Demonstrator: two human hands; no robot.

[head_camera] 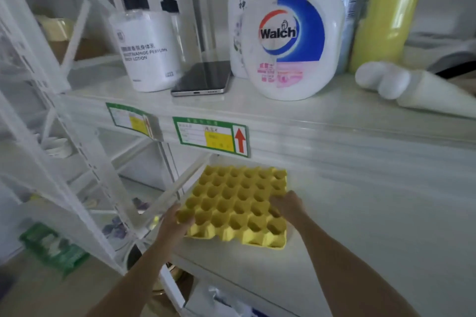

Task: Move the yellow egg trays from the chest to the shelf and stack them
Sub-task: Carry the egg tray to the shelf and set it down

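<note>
- The yellow egg tray [235,204] lies flat on the white shelf [373,213] in the lower middle of the frame, cups up, under the upper board with its green label [211,137]. Whether it is one tray or several nested, I cannot tell.
- The left hand [175,222] holds the near-left corner, fingers curled together over the rim into the first cups.
- The right hand [287,204] rests on the right edge, fingers bent and close together, pressing down on the cups; the thumb is hidden.
- The step in hand looks like seating and squaring the tray on the shelf.
- To do it well, keep both hands at opposite edges and slide it level, so the thin moulded rim does not buckle.
- Set it parallel to the shelf front and clear of the slanted white brace [177,188] at its left, leaving headroom for later trays.
- Release only once it sits flat; a skewed base would probably make later trays nest badly.
- The chest is not in view.
</note>
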